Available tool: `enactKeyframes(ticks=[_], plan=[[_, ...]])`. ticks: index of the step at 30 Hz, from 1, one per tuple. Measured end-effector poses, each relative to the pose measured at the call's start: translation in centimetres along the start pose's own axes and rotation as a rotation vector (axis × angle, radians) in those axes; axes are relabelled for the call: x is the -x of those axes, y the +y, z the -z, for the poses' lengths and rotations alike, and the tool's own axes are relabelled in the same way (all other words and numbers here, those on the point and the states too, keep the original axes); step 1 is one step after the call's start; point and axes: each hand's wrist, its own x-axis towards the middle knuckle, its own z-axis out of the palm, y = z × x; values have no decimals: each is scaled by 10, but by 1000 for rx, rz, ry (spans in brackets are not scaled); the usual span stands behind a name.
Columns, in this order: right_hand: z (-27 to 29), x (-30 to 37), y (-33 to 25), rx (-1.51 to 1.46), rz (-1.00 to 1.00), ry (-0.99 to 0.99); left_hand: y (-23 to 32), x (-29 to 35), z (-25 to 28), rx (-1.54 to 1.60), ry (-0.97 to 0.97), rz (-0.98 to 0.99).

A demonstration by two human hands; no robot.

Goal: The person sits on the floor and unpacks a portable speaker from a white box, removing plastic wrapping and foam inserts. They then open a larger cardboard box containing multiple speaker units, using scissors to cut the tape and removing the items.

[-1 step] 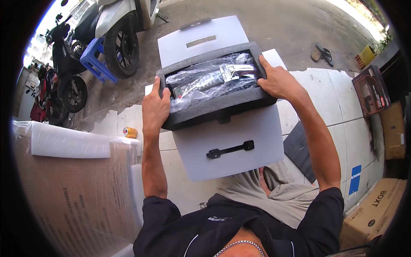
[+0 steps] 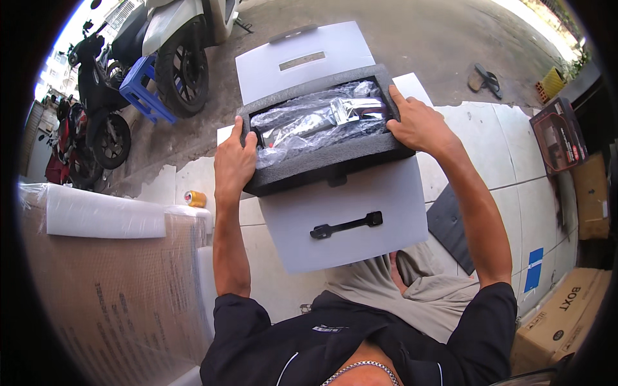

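Observation:
A thick dark grey foam tray [image 2: 335, 161] is held up between my two hands, tilted slightly. My left hand [image 2: 234, 161] grips its left end, thumb on the rim. At the right end, my right hand [image 2: 421, 125] clasps the corner, with its thumb over the top edge. Inside the tray lies a long silvery and dark object [image 2: 315, 125] wrapped in clear plastic; its kind cannot be made out. A white carton with spread flaps surrounds the tray: the far flap [image 2: 347, 48] has a slot, and the near flap [image 2: 296, 248] bears a black carrying handle [image 2: 346, 225].
A dark flat sheet [image 2: 450, 222] rests on the tiles beside my leg. To the left stand a large wrapped carton [image 2: 129, 276], a yellow can [image 2: 195, 199], a blue stool [image 2: 138, 90] and parked motorbikes [image 2: 187, 71]. Boxes [image 2: 566, 315] line the right; sandals [image 2: 484, 80] lie beyond.

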Motion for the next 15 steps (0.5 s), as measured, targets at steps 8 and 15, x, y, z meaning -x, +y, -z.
enactKeyframes(ticks=[8,15], plan=[[-51,-22,20,441,169,249,-31,-19,-48,-313,105,-287],[-72,-26,22,457,170,221,-20,-14,-59,-471,46,-320]])
